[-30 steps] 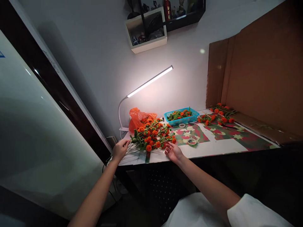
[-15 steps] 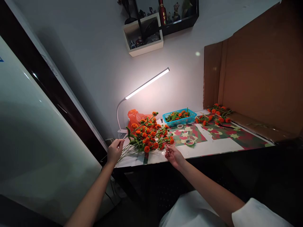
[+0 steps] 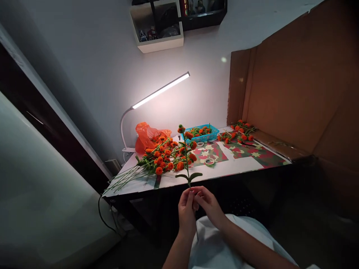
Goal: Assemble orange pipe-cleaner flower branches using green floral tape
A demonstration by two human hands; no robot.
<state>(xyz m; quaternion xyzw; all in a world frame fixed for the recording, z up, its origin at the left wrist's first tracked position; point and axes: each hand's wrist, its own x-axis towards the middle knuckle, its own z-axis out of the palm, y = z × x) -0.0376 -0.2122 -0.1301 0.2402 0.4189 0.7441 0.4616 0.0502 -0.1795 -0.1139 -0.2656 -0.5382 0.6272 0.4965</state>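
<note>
An orange flower stem point(image 3: 192, 157) with several pompom-like blooms and two green leaves stands upright before me, past the table's front edge. My left hand point(image 3: 187, 213) is closed around its stalk just below the leaves. From the other side, my right hand point(image 3: 209, 204) pinches the stalk at the same spot, its fingertips touching those of the left; they partly hide the stalk, whose thin lower end shows below. Behind it on the table lies a bunch of similar orange flowers point(image 3: 159, 160), stalks pointing left.
A blue basket point(image 3: 206, 137) holds flower pieces. Two tape rolls, one nearer point(image 3: 209, 161), lie on the table point(image 3: 227, 170). More orange flowers point(image 3: 241, 130) lie right, by a cardboard sheet point(image 3: 280, 82). A lit lamp point(image 3: 161, 90) and orange plastic bag point(image 3: 144, 134) stand left.
My left hand has moved right and toward me, away from the bunch, with a flower stem in it. My right hand has come in to meet it. The view has shifted.
</note>
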